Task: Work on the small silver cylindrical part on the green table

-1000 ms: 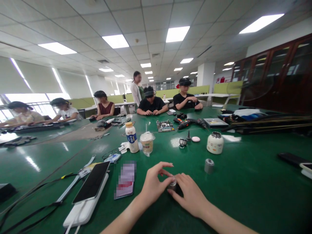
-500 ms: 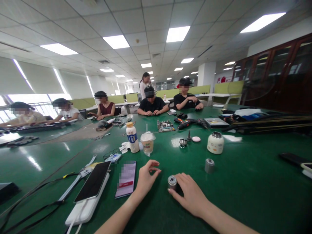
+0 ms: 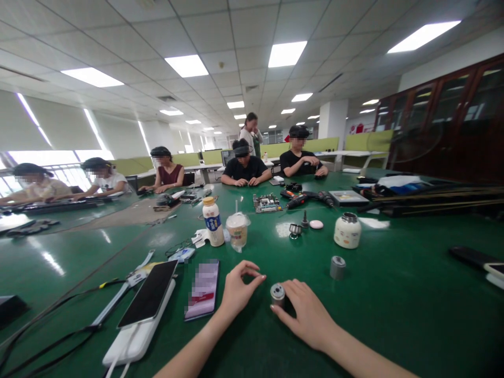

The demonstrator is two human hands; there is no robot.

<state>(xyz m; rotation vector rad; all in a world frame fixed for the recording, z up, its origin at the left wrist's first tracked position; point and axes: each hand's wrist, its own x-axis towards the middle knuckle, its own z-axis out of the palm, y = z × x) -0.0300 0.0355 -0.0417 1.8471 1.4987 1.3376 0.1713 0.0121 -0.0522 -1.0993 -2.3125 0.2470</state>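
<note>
My right hand [image 3: 305, 310] curls around a small metal cylinder [image 3: 277, 295] standing upright on the green table, thumb at its near side and fingers at its far right. A round central fitting and dark holes show on its top face, like a small motor. To the left, my left hand [image 3: 240, 286] hovers with thumb and index fingertips brought together in a pinch; anything between them is too small to make out. Its fingertips are apart from the cylinder. Another similar metal cylinder [image 3: 337, 268] stands to the right, beyond my right hand.
Left of my hands lie a phone [image 3: 202, 289] and a black-screened phone [image 3: 149, 294] on a white power bank [image 3: 139, 336]. Ahead stand a bottle [image 3: 212, 223], a lidded cup [image 3: 238, 231] and a cream jar [image 3: 347, 231]. Farther off are a circuit board [image 3: 268, 203], power drills [image 3: 303, 199] and seated co-workers.
My left hand's thumb and index fingertips have drawn together and shifted slightly right, toward the cylinder. My right hand keeps its hold. A standing person in the background has moved right.
</note>
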